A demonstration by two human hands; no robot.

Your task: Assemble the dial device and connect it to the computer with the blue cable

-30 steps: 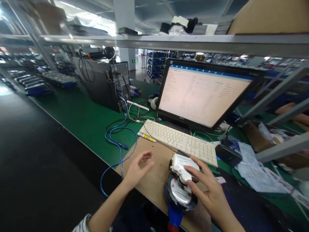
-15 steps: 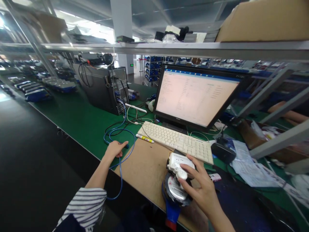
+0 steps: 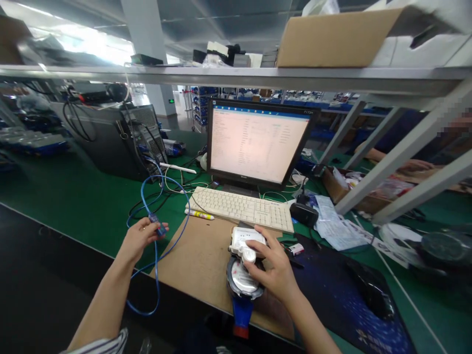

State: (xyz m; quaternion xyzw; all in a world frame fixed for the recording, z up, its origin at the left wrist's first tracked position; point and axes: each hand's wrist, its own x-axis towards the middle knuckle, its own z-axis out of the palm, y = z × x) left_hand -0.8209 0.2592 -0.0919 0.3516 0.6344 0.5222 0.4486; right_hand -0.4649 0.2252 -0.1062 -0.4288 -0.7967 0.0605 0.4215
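My left hand (image 3: 138, 238) is closed in a pinch on a blue cable's connector (image 3: 158, 226), held up over the bench's left front edge. The blue cable (image 3: 157, 275) loops above, beside and below that hand. My right hand (image 3: 275, 270) grips a meter-like device (image 3: 244, 278) at the front of the brown board. The device has a white box-shaped part on top, a round silver-grey face and a blue end with a red tip. Thumb and fingers rest on its white round knob (image 3: 249, 255). The underside of the device is hidden.
Behind the brown board (image 3: 199, 255) lie a yellow-white marker (image 3: 199, 214) and a cream keyboard (image 3: 239, 206), with a lit monitor (image 3: 258, 142) beyond. A computer tower (image 3: 110, 142) stands left. A mouse (image 3: 370, 290) lies right on a dark mat. Another person's hand (image 3: 416, 164) shows behind the shelf posts.
The view has swung to the right. My left hand has raised the connector and turned it, so its end now shows. My right hand stays on the meter-like device.
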